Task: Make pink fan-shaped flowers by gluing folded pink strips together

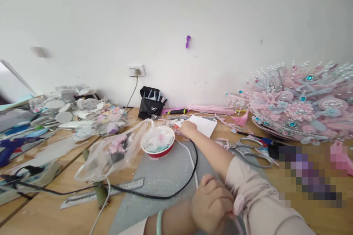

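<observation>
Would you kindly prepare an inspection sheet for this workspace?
Surface: brown wooden table, grey rectangular mat.
Job's things: soft pale-pink strip; small orange-and-white object, partly hidden.
Clutter: round red-and-white bowl with turquoise beads, silver metal scissors.
Hands: left hand curled around the strip; right hand at the object, grip unclear.
Cables: black cable across the mat; grey cord in the white wall socket.
Surroundings: white wall with a small purple piece.

Grey mat point(162, 174) on wooden table point(33, 216)

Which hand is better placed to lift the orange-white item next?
Probably the right hand: it is at the orange-white item; the left hand is nearer the camera, with pink material at its fingers.
</observation>
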`<action>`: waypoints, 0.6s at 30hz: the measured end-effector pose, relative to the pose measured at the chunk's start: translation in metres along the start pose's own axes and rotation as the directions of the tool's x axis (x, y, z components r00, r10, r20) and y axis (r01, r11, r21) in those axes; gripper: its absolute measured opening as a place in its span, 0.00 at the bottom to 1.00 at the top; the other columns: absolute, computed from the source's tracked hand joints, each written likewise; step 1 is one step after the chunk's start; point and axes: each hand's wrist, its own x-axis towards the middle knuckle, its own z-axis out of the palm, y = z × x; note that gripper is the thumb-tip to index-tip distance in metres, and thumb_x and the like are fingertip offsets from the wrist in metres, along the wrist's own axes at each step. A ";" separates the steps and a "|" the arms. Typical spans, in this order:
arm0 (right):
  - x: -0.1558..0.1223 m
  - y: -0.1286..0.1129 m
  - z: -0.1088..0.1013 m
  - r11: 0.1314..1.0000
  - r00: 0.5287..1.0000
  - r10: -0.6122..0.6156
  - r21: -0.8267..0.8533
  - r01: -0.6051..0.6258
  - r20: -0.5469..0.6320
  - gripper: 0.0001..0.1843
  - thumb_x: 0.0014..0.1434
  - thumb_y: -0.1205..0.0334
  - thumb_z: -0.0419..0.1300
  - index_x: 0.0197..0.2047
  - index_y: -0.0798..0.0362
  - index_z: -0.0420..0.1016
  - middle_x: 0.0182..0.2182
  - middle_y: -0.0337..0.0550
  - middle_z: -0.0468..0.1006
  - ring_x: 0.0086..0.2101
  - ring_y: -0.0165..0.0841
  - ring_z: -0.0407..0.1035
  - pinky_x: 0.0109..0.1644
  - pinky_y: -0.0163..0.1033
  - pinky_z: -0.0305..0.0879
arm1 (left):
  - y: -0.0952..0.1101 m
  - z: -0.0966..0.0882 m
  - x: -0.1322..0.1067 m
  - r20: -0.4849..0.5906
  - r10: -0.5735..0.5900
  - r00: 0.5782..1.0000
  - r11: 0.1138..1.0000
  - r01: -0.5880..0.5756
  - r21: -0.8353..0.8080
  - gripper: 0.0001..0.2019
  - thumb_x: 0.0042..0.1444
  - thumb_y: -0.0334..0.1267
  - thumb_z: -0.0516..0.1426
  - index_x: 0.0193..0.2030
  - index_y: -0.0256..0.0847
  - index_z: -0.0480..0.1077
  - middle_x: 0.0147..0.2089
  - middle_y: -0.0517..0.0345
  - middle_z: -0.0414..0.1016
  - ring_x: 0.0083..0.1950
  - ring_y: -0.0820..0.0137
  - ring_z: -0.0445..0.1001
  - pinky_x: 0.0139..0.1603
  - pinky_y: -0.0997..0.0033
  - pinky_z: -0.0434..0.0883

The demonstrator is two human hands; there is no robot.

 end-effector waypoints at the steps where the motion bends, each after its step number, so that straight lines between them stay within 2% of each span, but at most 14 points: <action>1: 0.003 0.001 0.000 0.999 1.000 0.023 0.043 -0.023 0.008 0.08 0.41 0.60 0.62 0.24 0.56 0.73 0.30 0.53 0.77 0.39 0.45 0.69 0.36 0.39 0.61 | -0.001 0.000 -0.001 0.014 -0.024 1.000 1.000 0.024 -0.010 0.08 0.59 0.36 0.41 0.38 0.41 0.59 0.26 0.57 0.70 0.31 0.69 0.66 0.36 0.66 0.57; 3: 0.007 0.005 0.000 0.987 0.998 0.065 0.146 -0.068 0.028 0.09 0.42 0.58 0.61 0.20 0.55 0.71 0.24 0.51 0.77 0.35 0.43 0.70 0.34 0.39 0.62 | -0.002 0.000 -0.004 0.094 -0.154 0.984 0.987 0.158 -0.037 0.09 0.59 0.37 0.40 0.37 0.42 0.60 0.28 0.55 0.71 0.32 0.68 0.67 0.37 0.65 0.57; 7: 0.007 0.012 -0.003 0.895 0.991 0.125 0.425 -0.133 0.045 0.14 0.48 0.54 0.55 0.18 0.54 0.67 0.13 0.44 0.70 0.23 0.36 0.69 0.26 0.37 0.62 | -0.005 -0.001 -0.009 0.194 -0.297 0.935 0.944 0.318 -0.088 0.15 0.59 0.42 0.38 0.32 0.43 0.62 0.27 0.52 0.69 0.31 0.66 0.66 0.37 0.62 0.55; 10: -0.001 0.012 -0.013 0.756 0.991 0.134 0.649 -0.091 -0.018 0.11 0.52 0.58 0.50 0.21 0.53 0.63 0.13 0.37 0.67 0.19 0.29 0.66 0.24 0.33 0.62 | -0.006 0.000 -0.010 0.201 -0.375 0.905 0.903 0.406 -0.140 0.15 0.59 0.44 0.39 0.31 0.44 0.62 0.27 0.52 0.67 0.31 0.65 0.64 0.37 0.61 0.55; 14: -0.021 0.003 -0.041 0.534 0.991 0.099 0.845 0.028 -0.095 0.07 0.50 0.68 0.49 0.22 0.52 0.57 0.14 0.34 0.63 0.18 0.25 0.62 0.24 0.30 0.62 | -0.006 0.002 -0.007 0.122 -0.466 0.877 0.848 0.481 -0.223 0.16 0.58 0.46 0.40 0.28 0.43 0.62 0.26 0.54 0.65 0.30 0.66 0.62 0.36 0.63 0.56; 16: -0.034 -0.001 -0.059 0.426 0.992 0.056 0.901 0.078 -0.113 0.06 0.48 0.69 0.49 0.22 0.52 0.57 0.16 0.34 0.64 0.19 0.25 0.62 0.24 0.30 0.62 | -0.005 0.004 -0.006 0.036 -0.579 0.815 0.779 0.565 -0.271 0.16 0.58 0.47 0.43 0.27 0.42 0.62 0.26 0.55 0.64 0.30 0.66 0.61 0.35 0.66 0.56; 18: -0.050 -0.001 -0.076 0.337 0.992 0.016 0.935 0.110 -0.122 0.04 0.47 0.68 0.49 0.23 0.53 0.58 0.17 0.35 0.64 0.19 0.24 0.61 0.23 0.29 0.62 | -0.006 0.005 -0.005 -0.051 -0.712 0.700 0.671 0.657 -0.344 0.15 0.57 0.48 0.45 0.27 0.42 0.62 0.25 0.57 0.62 0.28 0.68 0.60 0.32 0.69 0.57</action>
